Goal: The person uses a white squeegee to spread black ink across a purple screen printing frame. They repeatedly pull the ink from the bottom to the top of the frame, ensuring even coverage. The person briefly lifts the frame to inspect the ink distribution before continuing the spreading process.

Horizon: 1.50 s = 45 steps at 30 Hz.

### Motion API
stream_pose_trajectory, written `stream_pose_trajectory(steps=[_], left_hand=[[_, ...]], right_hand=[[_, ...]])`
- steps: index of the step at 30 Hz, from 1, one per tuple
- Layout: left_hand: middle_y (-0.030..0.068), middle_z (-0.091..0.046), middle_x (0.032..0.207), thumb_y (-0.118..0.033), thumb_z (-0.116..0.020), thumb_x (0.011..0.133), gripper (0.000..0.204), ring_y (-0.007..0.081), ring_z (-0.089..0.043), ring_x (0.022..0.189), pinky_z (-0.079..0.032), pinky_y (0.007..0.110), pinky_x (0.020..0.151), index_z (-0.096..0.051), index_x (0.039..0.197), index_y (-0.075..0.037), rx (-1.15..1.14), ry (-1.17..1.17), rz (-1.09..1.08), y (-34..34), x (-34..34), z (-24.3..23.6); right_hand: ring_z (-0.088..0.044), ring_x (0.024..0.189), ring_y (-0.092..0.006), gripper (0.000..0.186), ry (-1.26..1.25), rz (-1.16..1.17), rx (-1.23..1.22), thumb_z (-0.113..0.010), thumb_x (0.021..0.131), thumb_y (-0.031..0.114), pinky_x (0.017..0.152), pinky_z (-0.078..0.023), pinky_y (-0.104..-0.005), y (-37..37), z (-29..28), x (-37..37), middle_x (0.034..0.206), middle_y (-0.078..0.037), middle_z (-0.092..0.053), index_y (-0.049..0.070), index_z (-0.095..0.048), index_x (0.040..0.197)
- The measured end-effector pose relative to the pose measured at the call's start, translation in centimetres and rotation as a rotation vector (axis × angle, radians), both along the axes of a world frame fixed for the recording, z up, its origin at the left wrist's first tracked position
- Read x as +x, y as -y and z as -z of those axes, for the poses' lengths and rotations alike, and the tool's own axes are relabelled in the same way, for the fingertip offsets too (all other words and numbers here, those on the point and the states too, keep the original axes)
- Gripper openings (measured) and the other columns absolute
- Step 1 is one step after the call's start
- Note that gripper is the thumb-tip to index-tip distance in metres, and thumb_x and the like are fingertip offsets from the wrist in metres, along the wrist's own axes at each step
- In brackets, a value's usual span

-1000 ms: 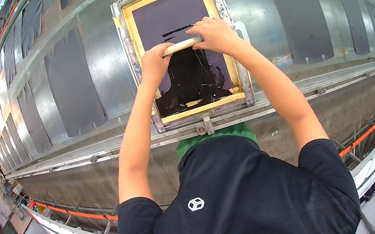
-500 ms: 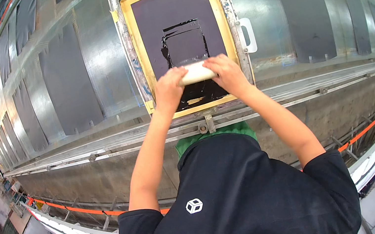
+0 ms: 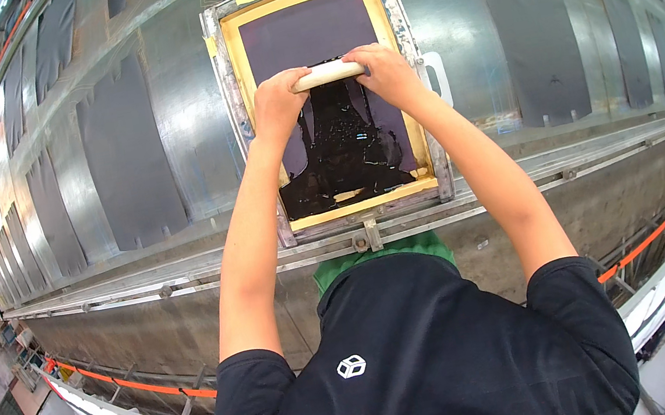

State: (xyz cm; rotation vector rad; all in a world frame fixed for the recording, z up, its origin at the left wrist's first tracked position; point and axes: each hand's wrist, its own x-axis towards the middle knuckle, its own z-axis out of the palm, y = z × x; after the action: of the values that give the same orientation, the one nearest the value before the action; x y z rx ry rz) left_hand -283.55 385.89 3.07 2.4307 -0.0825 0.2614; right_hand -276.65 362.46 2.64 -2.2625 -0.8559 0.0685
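Note:
A screen printing frame (image 3: pixel 402 17) with a yellow taped border lies on the long metal table in front of me. Black ink (image 3: pixel 339 144) covers the near and middle part of its dark mesh (image 3: pixel 307 30), wet and glossy. Across the middle of the mesh lies a squeegee (image 3: pixel 329 74) with a pale rounded handle. My left hand (image 3: pixel 279 103) is closed round its left end, my right hand (image 3: pixel 385 74) round its right end. The squeegee's blade is hidden under the handle.
Dark fabric panels (image 3: pixel 123 155) (image 3: pixel 532 39) lie in rows on the metal table (image 3: pixel 193 99) on both sides. A white handle (image 3: pixel 438 78) sticks out at the frame's right. A metal rail (image 3: pixel 522 174) runs along the table's near edge, with an orange strip (image 3: pixel 663 216) below it.
Both hands have pushed the squeegee away from me, from the near part of the mesh to its middle. A wide area of black ink now shows behind it.

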Motion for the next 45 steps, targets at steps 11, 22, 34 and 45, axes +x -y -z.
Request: stream_pose_trajectory(steps=[11, 22, 34, 45], left_hand=[[0.0074, -0.075, 0.119, 0.005, -0.074, 0.07, 0.046, 0.024, -0.071, 0.114, -0.055, 0.039, 0.086, -0.076, 0.113, -0.014, 0.128, -0.165, 0.067, 4.1, -15.3, 2.3], [0.0121, -0.078, 0.108, -0.002, -0.077, 0.078, 0.036, 0.0257, -0.076, 0.099, -0.057, 0.033, 0.087, -0.078, 0.114, -0.01, -0.143, -0.192, -0.129, 1.0, -4.1, -0.5], [0.0099, -0.075, 0.122, 0.009, -0.073, 0.075, 0.045, 0.0276, -0.068, 0.122, -0.054, 0.036, 0.103, -0.076, 0.116, -0.01, -0.152, 0.149, -0.156, 2.7, -11.7, 1.1], [0.0112, -0.075, 0.12, 0.005, -0.073, 0.078, 0.038, 0.0302, -0.069, 0.12, -0.055, 0.038, 0.1, -0.076, 0.113, -0.008, -0.081, 0.18, -0.328, -18.6, -23.2, -1.6]], right_hand=[[-0.063, 0.113, -0.0356, 0.047, -0.076, -0.047, 0.005, -0.076, 0.071, -0.002, 0.1, -0.052, -0.0431, 4.8, 1.0, -15.3, 0.12, -0.015, -0.069, 0.001, -0.067, 0.117], [-0.063, 0.088, -0.0207, 0.034, -0.232, 0.638, 0.235, -0.074, 0.094, 0.027, 0.079, -0.052, -0.0378, 10.9, 6.6, -0.4, 0.099, -0.013, -0.069, 0.009, -0.071, 0.122], [-0.056, 0.065, -0.0164, 0.024, -0.039, 0.647, 0.354, -0.061, 0.103, 0.027, 0.064, -0.046, -0.036, 7.4, 2.2, 0.7, 0.074, -0.009, -0.065, 0.007, -0.074, 0.109], [-0.054, 0.06, -0.0165, 0.027, -0.27, 0.59, 0.441, -0.058, 0.105, 0.029, 0.061, -0.045, -0.0365, -17.5, 0.8, -8.9, 0.066, -0.009, -0.059, 0.006, -0.071, 0.109]])
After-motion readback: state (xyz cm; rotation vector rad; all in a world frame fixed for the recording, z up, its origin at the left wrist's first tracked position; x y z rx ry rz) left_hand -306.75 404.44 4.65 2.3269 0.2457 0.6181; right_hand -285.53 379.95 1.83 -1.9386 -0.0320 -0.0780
